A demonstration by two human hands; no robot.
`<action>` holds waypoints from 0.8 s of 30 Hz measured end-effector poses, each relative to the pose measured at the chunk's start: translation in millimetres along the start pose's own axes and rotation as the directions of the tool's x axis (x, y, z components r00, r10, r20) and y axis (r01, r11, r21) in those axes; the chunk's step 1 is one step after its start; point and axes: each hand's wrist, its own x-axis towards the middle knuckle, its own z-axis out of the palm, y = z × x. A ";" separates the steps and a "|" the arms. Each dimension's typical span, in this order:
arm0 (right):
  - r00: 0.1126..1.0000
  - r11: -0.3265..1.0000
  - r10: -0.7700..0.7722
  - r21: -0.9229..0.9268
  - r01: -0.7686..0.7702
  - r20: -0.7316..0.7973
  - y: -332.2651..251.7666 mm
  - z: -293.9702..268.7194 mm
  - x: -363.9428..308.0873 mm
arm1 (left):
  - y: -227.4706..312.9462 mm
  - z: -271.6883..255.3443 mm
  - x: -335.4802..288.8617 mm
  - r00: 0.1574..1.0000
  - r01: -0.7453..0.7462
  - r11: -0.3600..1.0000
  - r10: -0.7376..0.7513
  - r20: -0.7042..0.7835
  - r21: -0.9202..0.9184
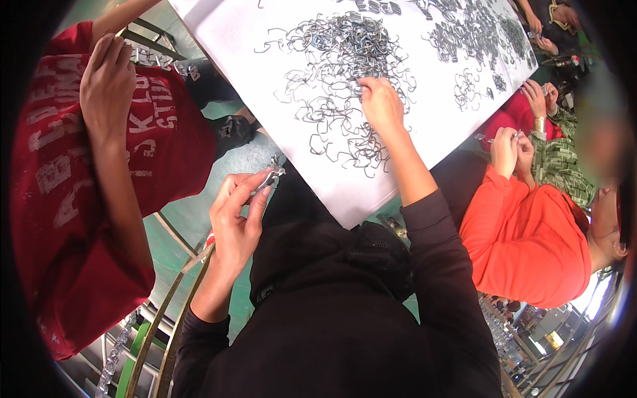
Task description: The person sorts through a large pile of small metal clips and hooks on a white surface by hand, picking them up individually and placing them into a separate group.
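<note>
My left hand is raised off the table's near left edge, thumb and fingers pinched on a small shiny metal piece. Its exact kind is too small to make out. Over the white table my right hand reaches into a loose pile of bent dark wire pieces. Its fingertips are pressed together at the pile's near side, and what lies between them is mostly hidden. More bent wires are scattered nearer to me, left of my right forearm.
The white table points a corner toward me. More small metal parts lie farther right on it. A person in dark red is close on my left; one in orange sits at right, others beyond. Metal frame bars stand at lower left.
</note>
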 end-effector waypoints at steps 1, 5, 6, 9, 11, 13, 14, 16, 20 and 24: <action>0.999 0.999 0.039 -0.025 -0.040 -0.008 -2.7 -6.7 2.1 | -1.0 -0.1 0.0 1.000 -0.001 1.000 0.001 -0.008 0.000; 1.000 1.000 0.009 0.021 -0.009 -0.002 -13.8 -12.9 7.5 | -5.4 -2.1 0.0 1.000 -0.022 0.999 0.022 0.003 0.036; 1.000 0.998 -0.017 0.059 0.016 0.014 -16.7 -11.6 8.2 | -4.6 -2.5 0.3 1.000 -0.017 0.999 0.017 0.005 0.041; 0.996 0.994 -0.090 0.065 0.089 0.022 -20.0 0.4 11.1 | -2.1 -2.5 -0.1 1.000 -0.010 0.999 0.010 0.001 0.035; 0.995 0.994 -0.100 0.046 0.098 0.030 -19.8 2.2 12.5 | -0.6 -2.3 -0.8 1.000 -0.009 1.000 0.009 -0.008 0.022; 0.996 0.995 -0.049 -0.082 0.056 0.079 -22.9 -1.9 10.5 | -0.6 -2.1 -2.3 1.000 -0.001 1.000 0.002 -0.021 0.007; 0.995 0.988 -0.021 -0.147 0.036 0.100 -24.9 -4.8 8.7 | -1.5 -2.0 -3.1 1.000 -0.001 1.000 0.001 -0.024 0.004; 0.988 0.994 -0.078 -0.068 0.087 0.131 -30.6 -10.9 2.8 | -4.4 -1.0 -5.9 0.999 0.003 1.000 -0.003 -0.036 -0.001; 0.946 0.971 -0.237 0.069 0.227 0.220 -28.8 -4.4 -3.7 | -5.2 0.5 -8.0 0.999 0.013 1.000 -0.013 -0.033 -0.003; 0.985 0.988 -0.127 0.107 0.114 0.116 -32.6 -6.0 -1.0 | -2.3 1.0 -5.8 0.999 0.008 1.000 -0.009 -0.045 -0.006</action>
